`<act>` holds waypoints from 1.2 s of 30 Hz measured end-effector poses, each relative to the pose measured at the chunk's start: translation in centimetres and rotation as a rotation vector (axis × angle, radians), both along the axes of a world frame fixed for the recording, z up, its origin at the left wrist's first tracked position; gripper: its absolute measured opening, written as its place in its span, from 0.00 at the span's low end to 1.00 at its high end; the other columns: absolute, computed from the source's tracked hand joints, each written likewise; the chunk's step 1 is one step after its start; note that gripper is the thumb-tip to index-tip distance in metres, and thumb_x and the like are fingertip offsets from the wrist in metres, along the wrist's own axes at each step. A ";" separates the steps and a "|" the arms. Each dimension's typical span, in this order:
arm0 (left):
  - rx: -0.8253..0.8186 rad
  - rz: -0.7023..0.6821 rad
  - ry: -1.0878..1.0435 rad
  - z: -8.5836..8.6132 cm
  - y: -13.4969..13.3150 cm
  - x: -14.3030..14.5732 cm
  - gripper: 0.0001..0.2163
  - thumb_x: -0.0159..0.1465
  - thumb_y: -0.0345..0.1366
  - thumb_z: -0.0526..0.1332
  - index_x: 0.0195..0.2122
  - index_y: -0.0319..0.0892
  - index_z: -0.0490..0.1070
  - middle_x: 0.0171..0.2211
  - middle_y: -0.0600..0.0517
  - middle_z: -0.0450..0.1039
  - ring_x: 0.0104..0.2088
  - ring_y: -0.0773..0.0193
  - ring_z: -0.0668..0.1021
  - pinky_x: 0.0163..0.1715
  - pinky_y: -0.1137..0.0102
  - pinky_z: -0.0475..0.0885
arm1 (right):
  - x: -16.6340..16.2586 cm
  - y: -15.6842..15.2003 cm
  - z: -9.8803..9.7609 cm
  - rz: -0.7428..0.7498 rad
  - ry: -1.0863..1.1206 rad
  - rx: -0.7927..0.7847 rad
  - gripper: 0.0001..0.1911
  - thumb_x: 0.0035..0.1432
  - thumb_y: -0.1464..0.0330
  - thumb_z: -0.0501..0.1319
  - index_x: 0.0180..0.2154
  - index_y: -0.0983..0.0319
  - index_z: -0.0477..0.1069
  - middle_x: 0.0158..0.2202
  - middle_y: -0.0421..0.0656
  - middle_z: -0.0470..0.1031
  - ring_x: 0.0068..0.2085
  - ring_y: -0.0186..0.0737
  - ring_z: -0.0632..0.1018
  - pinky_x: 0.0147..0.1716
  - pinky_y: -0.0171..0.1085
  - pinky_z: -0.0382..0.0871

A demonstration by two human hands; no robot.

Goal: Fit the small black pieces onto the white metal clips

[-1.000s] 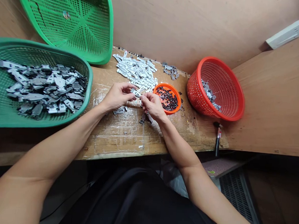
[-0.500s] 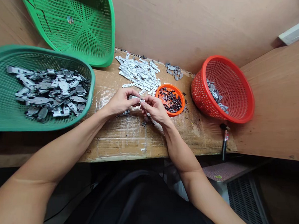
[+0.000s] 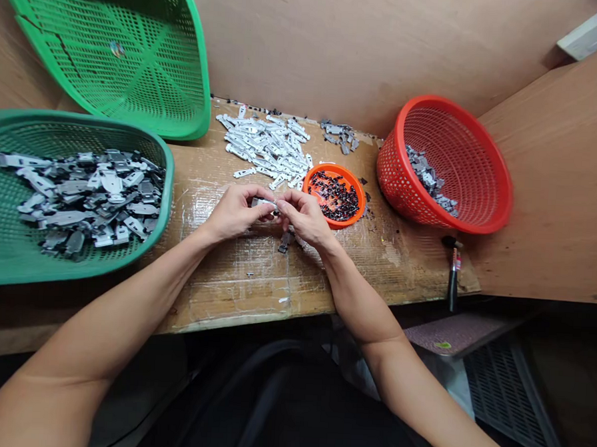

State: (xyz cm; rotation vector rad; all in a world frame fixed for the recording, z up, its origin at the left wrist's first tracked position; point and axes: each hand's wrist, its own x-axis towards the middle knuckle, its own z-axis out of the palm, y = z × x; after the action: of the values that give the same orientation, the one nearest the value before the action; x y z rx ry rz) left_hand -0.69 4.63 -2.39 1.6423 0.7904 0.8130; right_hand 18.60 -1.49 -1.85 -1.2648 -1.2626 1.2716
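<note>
Pinched in my left hand [image 3: 236, 211] is a small pale grey plastic part [image 3: 263, 202], partly covered by the fingers. My right hand [image 3: 303, 217] meets it from the right, thumb and fingertips closed on the part's near end; any smaller piece between them is too hidden to make out. Just beyond the right hand sits a shallow orange dish [image 3: 323, 219] of small dark pieces. Behind both hands lies a pile of long pale grey plastic parts [image 3: 267, 145]. A dark grey piece [image 3: 284, 243] rests on the cardboard below the right fingers.
At left stands a dark green basket [image 3: 166, 196] of grey parts, with a bright green basket [image 3: 202, 78] leaning behind. A red basket [image 3: 396, 165] holds grey parts at right. Dark grey pieces [image 3: 340, 135] lie near the wall; a black-handled brush [image 3: 453, 285] hangs over the table edge [image 3: 253, 322].
The view has tilted and shifted slightly, so the baskets and table sit differently in it. Both hands stay together at the pale part, with only small finger movement.
</note>
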 end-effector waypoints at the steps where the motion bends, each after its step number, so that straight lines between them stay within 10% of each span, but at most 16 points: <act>1: -0.015 0.000 -0.002 0.0 -0.1 0.1 0.13 0.61 0.44 0.73 0.41 0.40 0.86 0.33 0.47 0.86 0.31 0.59 0.82 0.32 0.67 0.75 | 0.0 0.0 -0.1 -0.004 0.010 -0.008 0.26 0.58 0.43 0.75 0.35 0.58 0.74 0.25 0.37 0.76 0.23 0.32 0.73 0.23 0.33 0.69; 16: 0.024 0.083 0.048 -0.5 -0.1 -0.2 0.09 0.63 0.41 0.69 0.39 0.41 0.82 0.31 0.49 0.83 0.30 0.59 0.80 0.29 0.67 0.74 | -1.0 -0.2 -0.8 -0.023 0.079 -0.030 0.27 0.56 0.44 0.76 0.36 0.58 0.73 0.27 0.38 0.76 0.27 0.35 0.75 0.26 0.34 0.71; 26: -0.805 -0.284 -0.075 0.9 0.3 -1.4 0.22 0.58 0.57 0.79 0.31 0.41 0.82 0.28 0.45 0.79 0.25 0.66 0.77 0.23 0.72 0.72 | 1.1 -0.4 -1.9 0.101 -0.497 0.526 0.07 0.73 0.66 0.61 0.42 0.56 0.77 0.39 0.46 0.77 0.41 0.46 0.77 0.47 0.46 0.74; 36: -0.343 -0.148 -0.055 0.7 -0.7 -0.3 0.13 0.63 0.45 0.71 0.28 0.41 0.76 0.26 0.54 0.72 0.25 0.69 0.70 0.27 0.73 0.64 | 1.9 0.4 -3.5 0.111 -0.411 0.553 0.21 0.67 0.62 0.70 0.58 0.60 0.73 0.38 0.42 0.79 0.34 0.40 0.78 0.37 0.41 0.77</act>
State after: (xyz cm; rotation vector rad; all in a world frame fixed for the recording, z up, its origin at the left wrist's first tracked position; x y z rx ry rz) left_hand -0.96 3.91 -1.68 1.3493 0.7163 0.5797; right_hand 20.50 -1.10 -5.32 -1.0808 -1.8428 0.6650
